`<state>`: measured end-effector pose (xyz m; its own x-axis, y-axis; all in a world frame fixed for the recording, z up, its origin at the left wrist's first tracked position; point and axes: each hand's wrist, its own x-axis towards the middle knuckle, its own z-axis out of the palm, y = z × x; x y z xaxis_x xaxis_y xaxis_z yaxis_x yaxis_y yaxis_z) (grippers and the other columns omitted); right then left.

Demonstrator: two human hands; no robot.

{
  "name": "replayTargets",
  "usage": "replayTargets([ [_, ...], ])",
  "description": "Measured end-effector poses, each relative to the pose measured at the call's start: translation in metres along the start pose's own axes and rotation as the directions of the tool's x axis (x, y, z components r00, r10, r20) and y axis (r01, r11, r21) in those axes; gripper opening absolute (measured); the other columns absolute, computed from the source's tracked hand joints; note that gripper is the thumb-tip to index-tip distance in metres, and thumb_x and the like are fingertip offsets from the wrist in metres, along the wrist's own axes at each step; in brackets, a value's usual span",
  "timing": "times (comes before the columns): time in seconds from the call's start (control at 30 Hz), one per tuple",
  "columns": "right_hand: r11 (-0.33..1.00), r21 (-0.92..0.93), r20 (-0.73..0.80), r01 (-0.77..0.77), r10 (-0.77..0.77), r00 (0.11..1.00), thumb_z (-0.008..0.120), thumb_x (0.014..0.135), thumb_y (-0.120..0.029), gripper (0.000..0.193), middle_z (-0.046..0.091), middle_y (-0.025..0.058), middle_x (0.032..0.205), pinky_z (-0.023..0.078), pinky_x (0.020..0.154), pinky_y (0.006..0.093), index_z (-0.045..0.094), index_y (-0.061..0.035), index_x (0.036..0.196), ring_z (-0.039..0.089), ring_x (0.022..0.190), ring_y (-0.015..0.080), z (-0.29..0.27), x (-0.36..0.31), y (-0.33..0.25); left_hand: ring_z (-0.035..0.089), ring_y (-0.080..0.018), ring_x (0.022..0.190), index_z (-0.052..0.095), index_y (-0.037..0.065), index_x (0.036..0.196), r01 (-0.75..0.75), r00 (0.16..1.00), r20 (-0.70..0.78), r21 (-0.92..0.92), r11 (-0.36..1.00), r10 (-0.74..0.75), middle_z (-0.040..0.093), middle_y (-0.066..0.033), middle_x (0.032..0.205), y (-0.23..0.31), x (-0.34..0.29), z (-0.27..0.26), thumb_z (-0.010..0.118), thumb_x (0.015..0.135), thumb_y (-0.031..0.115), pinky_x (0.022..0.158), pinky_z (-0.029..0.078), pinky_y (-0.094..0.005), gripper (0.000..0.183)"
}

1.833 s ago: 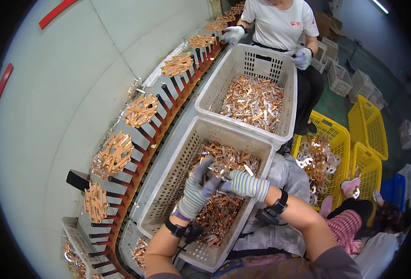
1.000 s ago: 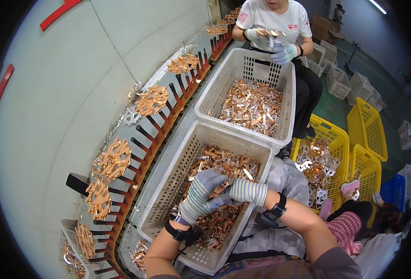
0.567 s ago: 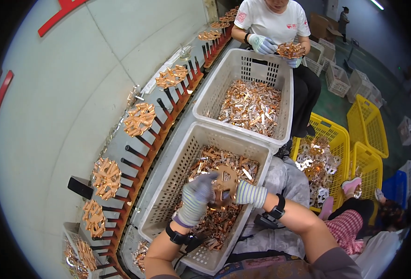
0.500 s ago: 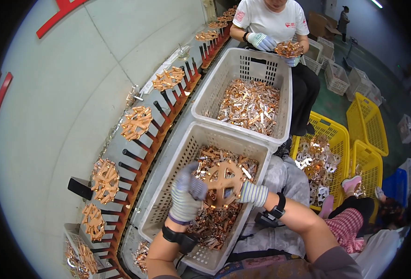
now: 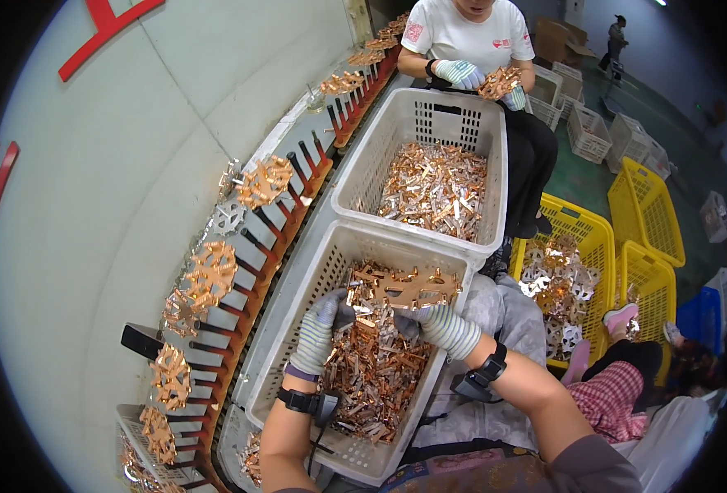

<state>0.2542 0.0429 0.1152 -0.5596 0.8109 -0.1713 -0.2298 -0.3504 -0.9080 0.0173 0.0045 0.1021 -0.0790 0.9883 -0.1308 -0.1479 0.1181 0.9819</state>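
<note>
A copper-coloured openwork disc (image 5: pixel 421 292) with short pegs round its rim is tilted nearly edge-on above the near grey crate (image 5: pixel 262 403). My right hand (image 5: pixel 445 329), in a striped grey-palmed glove, grips its near edge with bent fingers. Left of the disc, my gloved left hand (image 5: pixel 316 333) has its fingers curled over the crate; whatever lies in them is hidden. Beneath both hands is a heap of small copper-coloured metal strips (image 5: pixel 376 378).
A second grey crate (image 5: pixel 359 193) of strips adjoins the far side. Along the left runs a line of upright pegs (image 5: pixel 252 267), several carrying copper-coloured discs (image 5: pixel 211 274). A co-worker (image 5: pixel 466 41) sits opposite, holding a disc. Yellow crates (image 5: pixel 600 271) stand right.
The disc has tipped from facing me to nearly edge-on. My right hand has shifted beneath its near edge, and my left hand has lowered. Discs along the left have moved nearer.
</note>
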Motion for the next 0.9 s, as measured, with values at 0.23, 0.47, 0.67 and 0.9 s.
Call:
replayTargets([
  [0.23,0.995,0.098,0.189,-0.001,-0.017,0.982,0.063,0.082,-0.019,0.023,0.064,0.0070,0.081,0.053,0.059,0.0271,0.061,-0.0028,0.098,0.062,0.071,0.0158,-0.042,-0.039,-0.047,0.063,-0.0186,0.070,0.048,-0.006,0.121,0.132,0.991,0.014,-0.277,0.952,-0.133,0.066,-0.0087,0.079,-0.001,-0.015,0.023,0.051,0.087,0.057,0.069,0.051,-0.0300,0.071],
  [0.47,0.402,0.675,-0.422,0.619,-0.478,0.771,0.062,0.087,-0.033,0.038,0.059,0.0004,0.075,0.046,0.061,0.0270,0.056,-0.0071,0.114,0.052,0.062,0.0104,-0.168,-0.076,-0.151,0.063,-0.0200,0.070,0.050,-0.005,0.118,0.088,0.996,0.020,-0.376,0.922,-0.087,0.065,-0.0084,0.077,0.032,0.005,0.053,0.050,0.091,0.048,0.069,0.052,-0.0311,0.059],
  [0.67,0.912,0.000,-0.146,0.411,-0.406,0.902,0.059,0.088,-0.039,0.056,0.061,0.0051,0.084,0.051,0.067,0.0252,0.046,0.0030,0.123,0.059,0.071,0.0132,-0.123,-0.076,-0.145,0.064,-0.0191,0.071,0.048,-0.004,0.122,0.005,1.000,0.007,0.020,1.000,-0.005,0.064,-0.0085,0.078,0.098,0.074,0.075,0.046,0.088,0.059,0.072,0.053,-0.0334,0.072],
  [0.9,0.219,-0.856,0.331,0.468,-0.464,0.822,0.052,0.087,-0.025,0.026,0.061,0.0136,0.068,0.047,0.056,0.0449,0.060,-0.0064,0.102,0.060,0.062,0.0320,-0.088,-0.043,-0.075,0.058,-0.0155,0.068,0.050,0.002,0.123,-0.205,0.961,-0.049,0.538,0.818,0.274,0.062,-0.0085,0.085,0.110,0.212,0.045,0.054,0.091,0.037,0.067,0.051,-0.0295,0.047],
])
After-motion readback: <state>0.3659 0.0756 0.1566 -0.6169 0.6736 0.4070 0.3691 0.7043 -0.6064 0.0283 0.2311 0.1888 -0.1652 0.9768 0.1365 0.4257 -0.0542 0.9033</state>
